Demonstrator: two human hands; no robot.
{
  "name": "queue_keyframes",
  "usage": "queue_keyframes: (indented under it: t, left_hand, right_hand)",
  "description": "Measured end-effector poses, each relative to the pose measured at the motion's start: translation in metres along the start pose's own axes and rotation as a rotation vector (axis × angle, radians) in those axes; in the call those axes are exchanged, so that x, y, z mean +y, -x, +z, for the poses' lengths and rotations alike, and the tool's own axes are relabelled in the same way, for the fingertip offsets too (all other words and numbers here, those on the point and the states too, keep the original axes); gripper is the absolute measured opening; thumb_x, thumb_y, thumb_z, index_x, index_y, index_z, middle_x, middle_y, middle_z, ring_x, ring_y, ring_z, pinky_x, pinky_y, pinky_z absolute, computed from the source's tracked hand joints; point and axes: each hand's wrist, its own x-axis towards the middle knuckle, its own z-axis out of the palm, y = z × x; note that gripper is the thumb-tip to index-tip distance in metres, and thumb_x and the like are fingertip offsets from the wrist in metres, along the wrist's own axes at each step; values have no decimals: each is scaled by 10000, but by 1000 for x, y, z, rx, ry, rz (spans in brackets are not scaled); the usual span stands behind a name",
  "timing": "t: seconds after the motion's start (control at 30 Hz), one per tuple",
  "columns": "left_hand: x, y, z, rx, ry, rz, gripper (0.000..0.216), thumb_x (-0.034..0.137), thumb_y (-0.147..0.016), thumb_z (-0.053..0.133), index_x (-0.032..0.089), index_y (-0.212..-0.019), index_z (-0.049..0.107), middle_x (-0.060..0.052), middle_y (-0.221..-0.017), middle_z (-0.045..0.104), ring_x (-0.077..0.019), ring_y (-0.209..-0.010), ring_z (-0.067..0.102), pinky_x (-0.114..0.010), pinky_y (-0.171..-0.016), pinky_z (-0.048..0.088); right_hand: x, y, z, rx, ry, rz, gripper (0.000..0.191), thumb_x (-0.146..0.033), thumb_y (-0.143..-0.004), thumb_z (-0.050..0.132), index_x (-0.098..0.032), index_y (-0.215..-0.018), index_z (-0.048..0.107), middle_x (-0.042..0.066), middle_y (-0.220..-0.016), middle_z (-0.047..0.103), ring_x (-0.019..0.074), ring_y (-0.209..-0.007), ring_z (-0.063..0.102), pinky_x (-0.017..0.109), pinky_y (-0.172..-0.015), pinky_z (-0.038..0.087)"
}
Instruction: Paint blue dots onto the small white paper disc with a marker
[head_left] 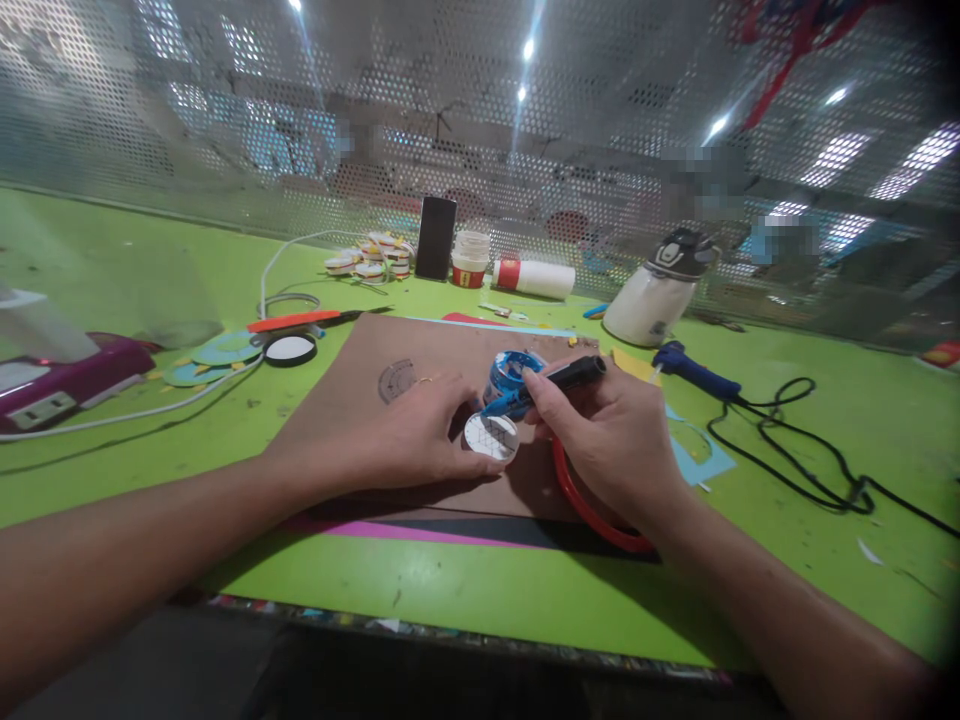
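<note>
My right hand [611,440] is closed around a blue and black pen-like tool [551,385], its tip pointing down toward a small white disc with drawn lines [490,436]. My left hand [420,430] holds that disc at its edge with thumb and fingers, pressed down on a brown sheet [352,400]. A blue roll of tape [511,369] stands just behind the disc. A red ring [592,512] lies under my right hand and wrist.
On the green table: a white bottle [654,295], blue-handled tool with black cable [780,440], orange-handled knife [300,321], black-rimmed disc [289,349], purple device [64,380], white tube [534,277], dark phone [436,237], stacked discs [371,257]. Perforated metal screen behind.
</note>
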Motion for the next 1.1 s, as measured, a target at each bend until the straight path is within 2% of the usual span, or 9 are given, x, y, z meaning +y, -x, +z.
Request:
queue_keyframes:
  t: [0.33,0.5,0.6,0.7,0.9,1.1]
  left_hand:
    - [-2,1,1,-17,18,-11,394,536,-704,707,200,-877,594,-31,-848,645,-212,-735,574,-310,-584,383]
    - [-3,0,2,-27,46,-8,386,522,-707,703,199,-898,612,-30,-858,657,-213,-744,581,-307,-588,387]
    - [-5,-1,3,-4,48,26,401,524,-706,705,199,-925,621,-37,-904,662,-217,-776,583,-305,-609,393]
    - [-5,-2,3,1,19,25,383,521,-704,710,197,-883,612,-28,-862,645,-204,-737,565,-298,-586,372]
    - [-1,0,0,-21,40,18,362,519,-704,720,200,-822,595,-3,-789,629,-182,-686,545,-286,-555,347]
    - [0,1,0,-14,41,8,378,519,-704,718,195,-848,590,-6,-802,630,-185,-699,554,-285,-567,364]
  right_hand:
    - [-2,0,0,4,7,-16,253,-308,-900,631,-191,-676,641,7,-608,679,146,-546,611,266,-522,469]
    - [-2,-2,-1,-19,49,-72,183,-283,-900,615,-193,-741,628,8,-645,673,150,-565,612,273,-539,468]
    - [0,-3,-2,-46,59,-96,122,-256,-889,622,-202,-780,619,-7,-616,650,145,-532,592,270,-507,450]
    - [2,-4,-2,-28,82,-117,137,-280,-893,640,-212,-777,619,-7,-589,638,149,-534,584,282,-524,453]
    - [0,-4,-2,32,6,-64,236,-324,-909,627,-220,-698,599,-3,-587,643,149,-522,596,287,-523,471]
    - [-1,-2,-1,14,21,-22,223,-337,-904,630,-205,-724,621,-8,-574,648,139,-495,585,270,-481,450]
